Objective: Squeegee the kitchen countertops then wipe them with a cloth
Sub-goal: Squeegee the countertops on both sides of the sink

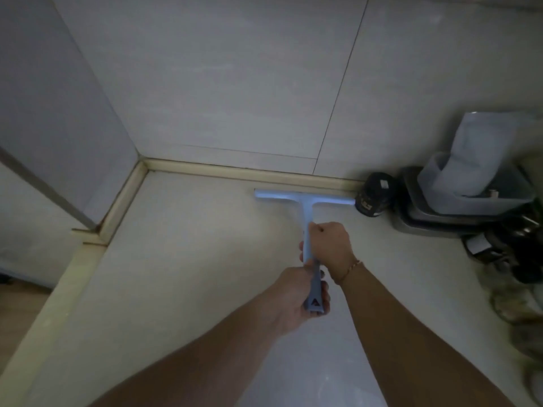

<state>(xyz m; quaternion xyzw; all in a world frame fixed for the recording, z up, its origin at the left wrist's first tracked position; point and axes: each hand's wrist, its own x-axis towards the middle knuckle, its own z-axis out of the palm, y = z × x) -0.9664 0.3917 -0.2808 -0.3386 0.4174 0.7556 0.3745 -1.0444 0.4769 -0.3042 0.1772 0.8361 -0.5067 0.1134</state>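
Squeegee: pale blue, T-shaped, blade laid flat on the countertop, just in front of the cream back trim strip and parallel to it. Right tip of the blade sits just beside a dark jar; grey stacked bins stand further right of the squeegee. Grip: right hand wrapped fully round the handle's upper part, below the blade; left hand curled round the handle's lower end. Both closed firmly on the handle, no slack visible. Judgement: blade is at the far start of a pull stroke. To do it well, keep the blade edge fully seated, press evenly through both hands, draw straight toward the body without tilting either tip. Risk: right tip clipping the jar. The next pass should overlap toward the left corner. No cloth identifiable.
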